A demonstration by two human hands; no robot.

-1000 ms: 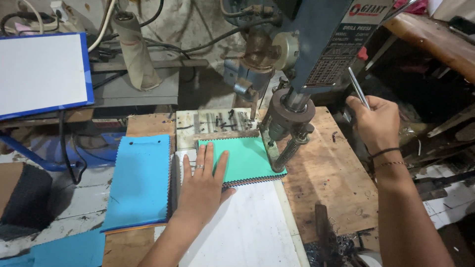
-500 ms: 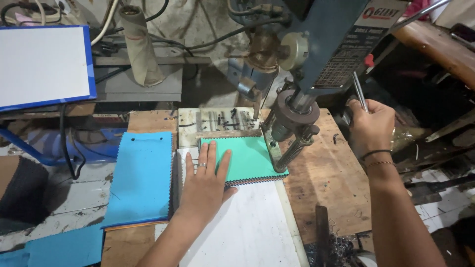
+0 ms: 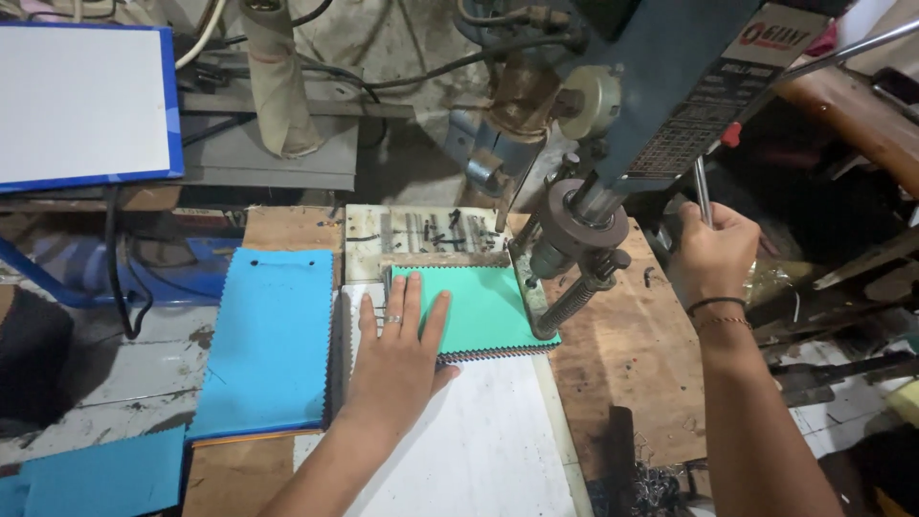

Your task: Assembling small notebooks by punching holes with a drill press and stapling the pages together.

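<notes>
My left hand [image 3: 397, 349] lies flat with fingers spread on a green swatch stack [image 3: 479, 308] with a zigzag-cut edge. The stack rests on the wooden bench [image 3: 632, 364] under the spindle and spring [image 3: 574, 249] of a blue-grey drill press [image 3: 670, 77]. My right hand [image 3: 713, 254] is closed around the press's thin metal feed lever [image 3: 702, 191] at the right of the machine. A white sheet [image 3: 479, 450] lies under my left wrist and forearm.
A blue swatch stack [image 3: 271, 340] lies left of my hand, another blue piece [image 3: 96, 474] at the bottom left. A white board with a blue border [image 3: 81, 96] stands at the back left. Small metal bits [image 3: 431, 230] lie on a plate behind the green stack.
My right hand has come down a little with the lever, and the spindle has moved lower toward the green stack. My left hand has stayed flat on the stack.
</notes>
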